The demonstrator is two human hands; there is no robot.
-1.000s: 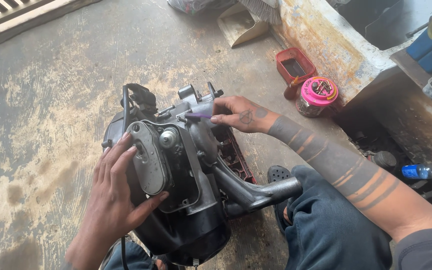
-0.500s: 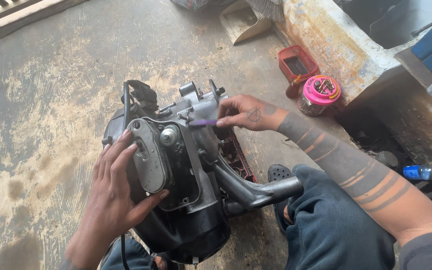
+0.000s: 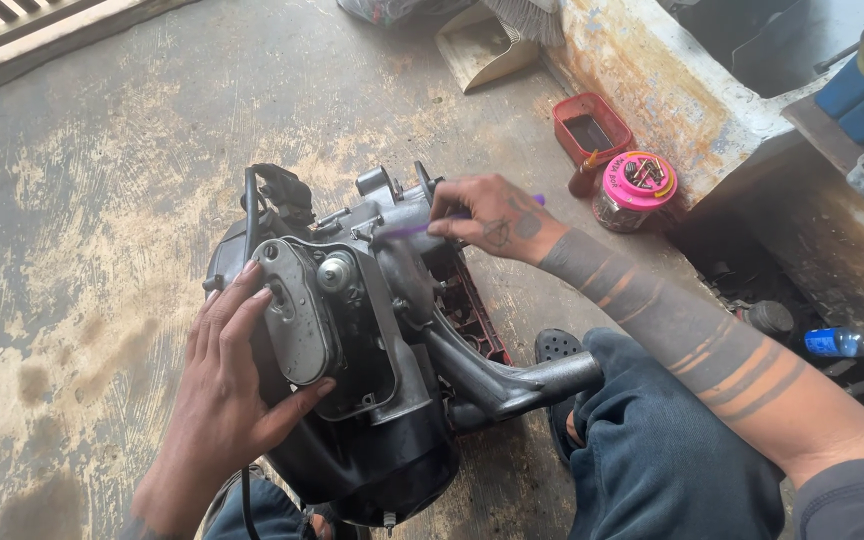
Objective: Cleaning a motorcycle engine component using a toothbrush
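Grey cast-metal scooter engine (image 3: 352,340) sits on the stained concrete floor (image 3: 82,200), steadied by the flat, open left hand (image 3: 227,390) while the right hand (image 3: 487,220) pinches a thin purple tool (image 3: 412,228) cleaning its top edge; judging by this, careful strokes along the seam come next.

A grey and black metal engine block (image 3: 352,340) is steadied on the stained concrete floor (image 3: 82,200) by the left hand (image 3: 227,390), laid flat against its cover. A thin purple tool (image 3: 422,226) is pinched by the right hand (image 3: 492,218) at the engine's top. A pink-lidded jar (image 3: 635,190) is seen nearby.
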